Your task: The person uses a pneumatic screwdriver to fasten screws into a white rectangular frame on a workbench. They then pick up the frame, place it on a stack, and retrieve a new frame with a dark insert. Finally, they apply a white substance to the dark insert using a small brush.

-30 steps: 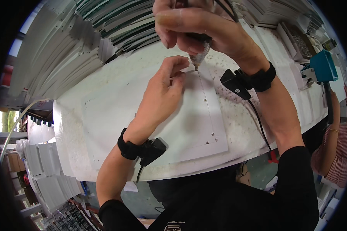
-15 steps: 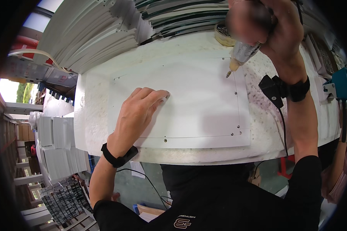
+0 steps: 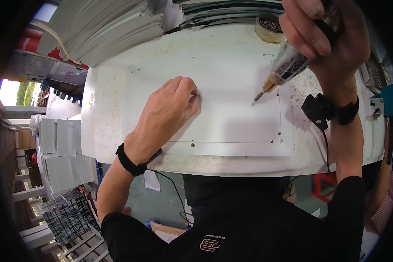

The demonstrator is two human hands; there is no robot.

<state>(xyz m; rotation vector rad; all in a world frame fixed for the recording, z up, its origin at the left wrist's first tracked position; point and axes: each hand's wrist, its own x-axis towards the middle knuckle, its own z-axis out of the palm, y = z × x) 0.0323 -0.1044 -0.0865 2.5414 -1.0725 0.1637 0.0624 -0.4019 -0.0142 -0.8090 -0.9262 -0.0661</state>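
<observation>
A flat white metal panel [image 3: 231, 105] is laid on a white workbench [image 3: 105, 113], its long edges running left to right, with small holes seen along its upper edge and screws set near its lower edge at the middle and the lower right corner. The left hand [image 3: 168, 111] is rested palm down on the left half of the panel, its fingers curled loosely together and its fingertips [image 3: 190, 87] pressed to the sheet; nothing is seen to be pinched by it. A black wristband [image 3: 129, 160] is worn on the left wrist, with a thin cable led down from it. The right hand [image 3: 325, 35] is closed in a full grip around a powered screwdriver [image 3: 288, 65] with a clear barrel and a brass-coloured nose, held tilted so that its bit [image 3: 258, 97] is pointed down and to the left, just above or at the right part of the panel; contact with the sheet cannot be told. A black band with a small black box [image 3: 318, 111] is worn on the right wrist. A round shallow tin of small screws [image 3: 270, 27] is stood at the far edge of the bench, near the right hand. Stacks of grey-white sheets [image 3: 105, 30] are piled beyond the bench at upper left, and further white stacks [image 3: 61, 153] are seen below to the left.
</observation>
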